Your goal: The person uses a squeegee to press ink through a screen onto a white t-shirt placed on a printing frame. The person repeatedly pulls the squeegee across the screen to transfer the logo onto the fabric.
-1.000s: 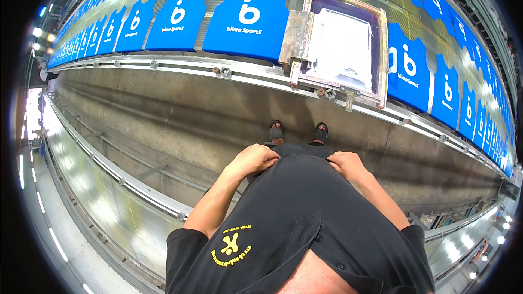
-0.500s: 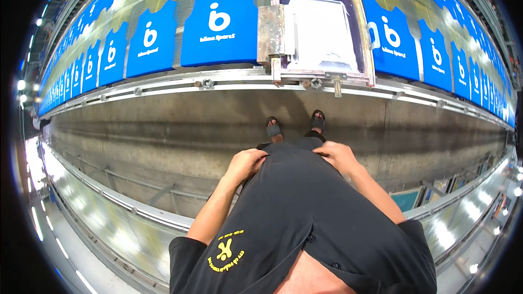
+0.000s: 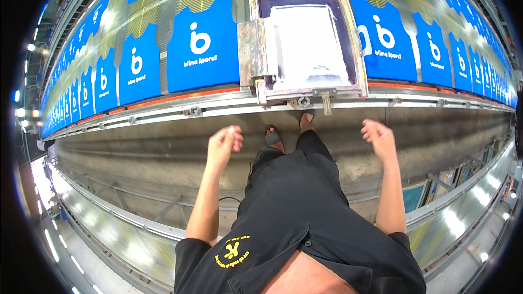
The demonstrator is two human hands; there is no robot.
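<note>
A printing screen frame [image 3: 308, 41] with a pale mesh lies on the long print table [image 3: 163, 110], straight ahead of me. Blue shirt-shaped fabric pieces [image 3: 202, 43] with white prints lie in a row on both sides of it. My left hand [image 3: 224, 144] is raised in front of my body, fingers loosely curled, holding nothing. My right hand [image 3: 377, 137] is raised too, below the frame's right corner, fingers loosely curled and empty. Neither hand touches the frame.
A metal rail [image 3: 425, 99] runs along the table's near edge. Behind me stands another long table [image 3: 109, 223] with a shiny surface. My feet in sandals [image 3: 273, 137] stand on the concrete aisle floor. Framed screens [image 3: 417, 196] lean at the right.
Both hands have lifted off my waist and moved up and apart toward the screen frame. The frame now sits closer and more centred in view.
</note>
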